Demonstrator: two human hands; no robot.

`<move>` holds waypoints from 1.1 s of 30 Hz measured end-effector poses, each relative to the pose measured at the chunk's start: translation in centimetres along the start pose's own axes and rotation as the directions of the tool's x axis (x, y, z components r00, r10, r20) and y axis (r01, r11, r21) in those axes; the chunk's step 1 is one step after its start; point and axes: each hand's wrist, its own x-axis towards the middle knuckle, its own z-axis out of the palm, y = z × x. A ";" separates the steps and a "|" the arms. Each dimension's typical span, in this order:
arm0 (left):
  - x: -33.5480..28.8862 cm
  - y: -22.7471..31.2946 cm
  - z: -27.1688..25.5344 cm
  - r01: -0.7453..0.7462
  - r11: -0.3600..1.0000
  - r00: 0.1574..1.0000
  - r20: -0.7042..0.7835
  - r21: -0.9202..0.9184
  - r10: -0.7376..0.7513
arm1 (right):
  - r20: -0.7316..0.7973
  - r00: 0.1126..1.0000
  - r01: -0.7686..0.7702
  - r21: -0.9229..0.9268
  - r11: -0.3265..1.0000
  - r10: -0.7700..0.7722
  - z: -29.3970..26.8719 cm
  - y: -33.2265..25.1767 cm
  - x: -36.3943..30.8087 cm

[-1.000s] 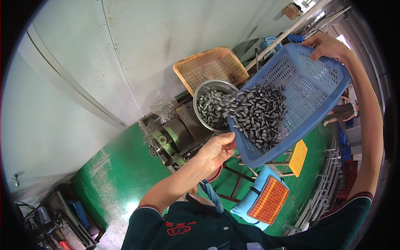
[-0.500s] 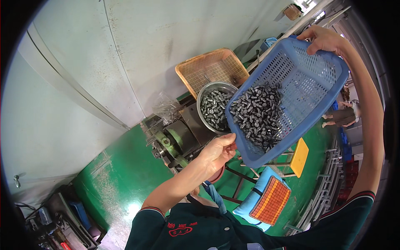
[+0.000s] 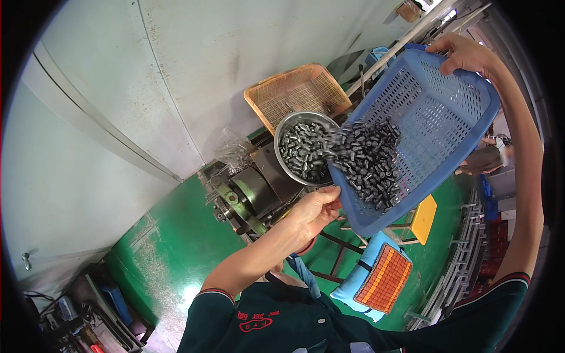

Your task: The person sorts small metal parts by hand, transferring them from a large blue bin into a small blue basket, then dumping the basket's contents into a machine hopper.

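Blue basket (image 3: 441, 120) held aloft, tilted, low left corner over the bowl's right edge. Dark metal parts (image 3: 371, 162) heaped in its low end; those at the corner blurred, spilling into the bowl. Metal bowl (image 3: 300, 117) well filled with the same parts.

Left hand (image 3: 321, 212) pinching the rim beside that corner, thumb on top, fingers curled under; forearm slanting up from below, elbow bent. Right hand (image 3: 465, 53) gripping the raised far end, thumb and fingers hooked over the rim; arm lifted high, arching along the right.

Bowl next to the machine's (image 3: 253, 191) right end; tan basket (image 3: 294, 94) just behind, against the wall. Clear bag (image 3: 231, 147) by the machine's back edge. Dark shirt (image 3: 294, 306): red writing on chest, some inside a rounded outline. Blue cushion (image 3: 353, 285) with beaded mat, yellow stool (image 3: 422, 219) on green floor. Another person farther right.
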 end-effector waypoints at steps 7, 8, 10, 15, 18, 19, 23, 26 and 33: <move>0.1 -0.5 0.3 0.003 1.000 1.000 -0.029 0.004 -0.002 | -0.016 1.000 -0.010 0.050 0.999 0.011 -0.1 0.4 -1.1; 0.0 -0.6 0.4 0.004 1.000 1.000 -0.025 0.005 -0.004 | -0.020 1.000 -0.014 0.056 0.998 0.015 -0.2 0.5 -1.4; -0.3 -0.6 0.6 0.007 1.000 1.000 -0.021 0.009 -0.007 | -0.028 0.999 0.023 -0.010 1.000 -0.023 -0.6 1.0 -0.9; -0.9 -0.3 0.7 -0.014 1.000 0.999 -0.031 -0.018 0.014 | -0.040 0.999 0.030 -0.095 0.995 -0.034 -0.7 -1.5 -1.3; -1.0 -0.4 0.1 -0.037 0.999 0.999 -0.027 -0.031 0.036 | 0.046 0.999 0.018 -0.049 0.999 -0.015 -0.6 -2.6 -1.2; -1.2 -0.3 0.2 -0.038 0.999 0.999 -0.028 -0.029 0.037 | 0.031 0.998 0.051 -0.052 0.997 -0.049 -0.6 -2.7 -1.0; -1.5 0.1 0.5 -0.059 0.998 0.997 -0.059 -0.023 0.058 | 0.061 0.995 0.080 -0.028 0.996 -0.078 -0.8 -4.1 -1.1; -1.1 -0.2 0.1 -0.059 0.998 0.998 -0.031 -0.014 0.059 | -0.094 0.989 0.100 -0.126 0.987 -0.112 -0.7 -3.3 -1.0; -0.7 -0.5 0.8 -0.032 0.999 0.999 -0.008 -0.011 0.031 | -0.060 0.998 0.000 -0.057 0.998 -0.003 -1.2 -2.0 -1.8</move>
